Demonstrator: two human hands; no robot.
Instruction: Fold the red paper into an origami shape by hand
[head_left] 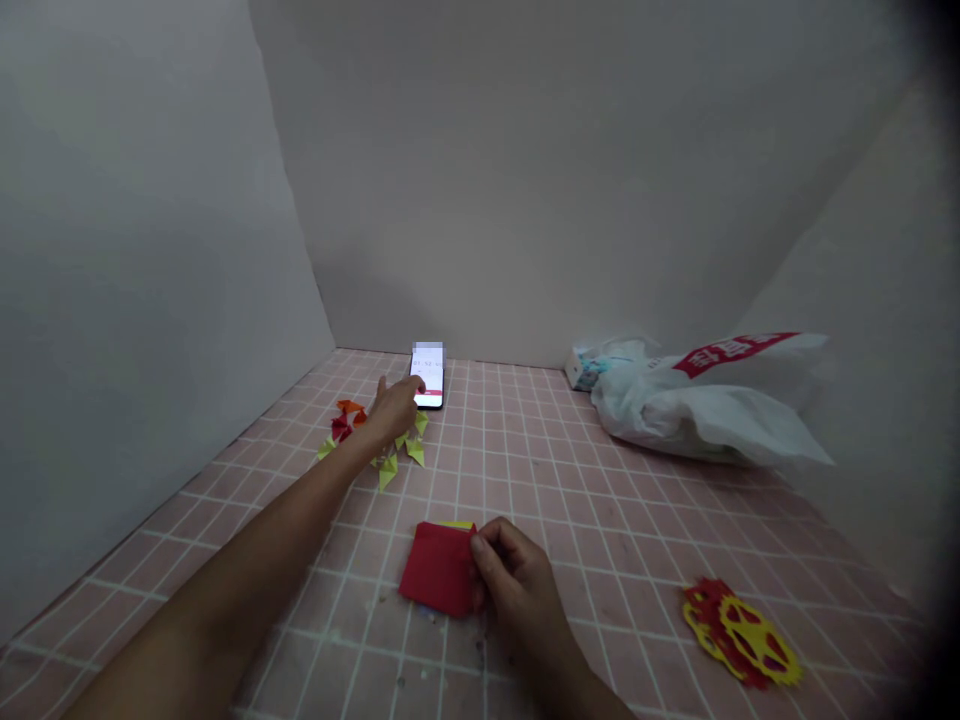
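Note:
My left hand (394,408) stretches forward to a phone (430,370) propped near the back wall. A fingertip is at the lower part of its lit screen, the thumb stands apart, and nothing is held. Small folded paper pieces (388,470) in yellow, orange and red lie around and beneath this hand, some of them hidden by it. Close to me, my right hand (521,580) pinches the right edge of a square of red paper (439,568). A yellow edge shows behind the red square at the top.
A white plastic bag (697,405) with red print lies at the back right, against a tissue box (581,368). Red and yellow paper cut-outs (757,640) sit at the front right. Walls border the pink checked tabletop (540,480).

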